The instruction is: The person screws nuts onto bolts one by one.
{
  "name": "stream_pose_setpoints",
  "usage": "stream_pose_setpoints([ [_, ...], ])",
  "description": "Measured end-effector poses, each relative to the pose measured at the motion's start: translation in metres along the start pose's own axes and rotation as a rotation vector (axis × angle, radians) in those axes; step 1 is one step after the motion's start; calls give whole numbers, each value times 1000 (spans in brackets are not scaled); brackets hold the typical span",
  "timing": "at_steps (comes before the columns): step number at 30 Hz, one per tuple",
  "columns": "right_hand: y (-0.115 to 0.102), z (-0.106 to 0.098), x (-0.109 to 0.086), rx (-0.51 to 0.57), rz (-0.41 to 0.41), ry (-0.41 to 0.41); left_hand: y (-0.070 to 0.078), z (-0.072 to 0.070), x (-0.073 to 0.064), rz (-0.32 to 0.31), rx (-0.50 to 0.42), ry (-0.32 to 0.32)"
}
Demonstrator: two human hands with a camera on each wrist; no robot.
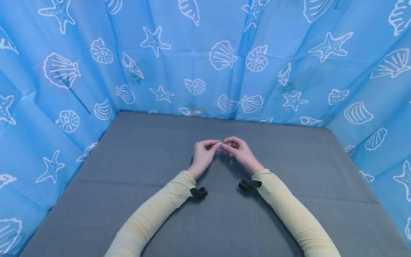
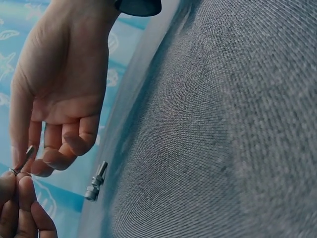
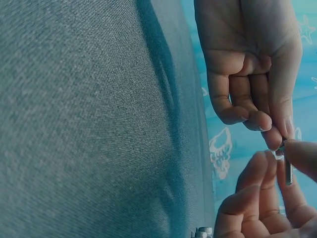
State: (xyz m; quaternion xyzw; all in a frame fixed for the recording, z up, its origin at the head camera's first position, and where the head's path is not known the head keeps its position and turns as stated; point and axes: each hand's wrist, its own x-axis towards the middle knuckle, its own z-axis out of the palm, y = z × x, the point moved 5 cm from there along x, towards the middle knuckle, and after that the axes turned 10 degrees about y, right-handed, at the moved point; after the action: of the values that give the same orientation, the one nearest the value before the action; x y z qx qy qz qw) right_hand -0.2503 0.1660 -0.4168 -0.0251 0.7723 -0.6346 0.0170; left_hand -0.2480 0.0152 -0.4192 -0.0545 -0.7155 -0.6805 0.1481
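Observation:
Over the middle of the table both hands meet fingertip to fingertip around a small metal bolt (image 2: 26, 156). The left hand (image 1: 203, 156) pinches one end between thumb and fingers. The threaded shank (image 3: 289, 171) points towards the right hand (image 1: 241, 153), whose thumb and fingertips close in at a small ring on the bolt. Fingertips cover much of that ring, so I cannot tell whether it is a nut or a washer. Behind the hands in the left wrist view, another bolt with nut-like pieces on it (image 2: 96, 182) lies on the table; the right wrist view catches only its edge.
Grey cloth covers the table (image 1: 144, 150). A blue curtain (image 1: 205, 57) with white shells and starfish hangs along the back and both sides. Black wrist mounts (image 1: 199, 193) stick out from the cream sleeves (image 1: 160, 203), low over the cloth.

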Motion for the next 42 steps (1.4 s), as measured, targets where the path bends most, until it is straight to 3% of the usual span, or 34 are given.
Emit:
stream_pose_setpoints([
  [9,1,0,0,-17,15,4,1,0,-1,1,-8,5],
  [15,1,1,-1,14,-21,10,1,0,-2,-10,-17,7],
  [23,5,3,0,-23,34,6,3,-1,-5,-1,-25,22],
  [31,3,4,0,36,-44,23,-2,-1,-5,-9,-32,22],
  [42,5,4,-1,2,-3,23,-3,-1,-6,2,-14,31],
])
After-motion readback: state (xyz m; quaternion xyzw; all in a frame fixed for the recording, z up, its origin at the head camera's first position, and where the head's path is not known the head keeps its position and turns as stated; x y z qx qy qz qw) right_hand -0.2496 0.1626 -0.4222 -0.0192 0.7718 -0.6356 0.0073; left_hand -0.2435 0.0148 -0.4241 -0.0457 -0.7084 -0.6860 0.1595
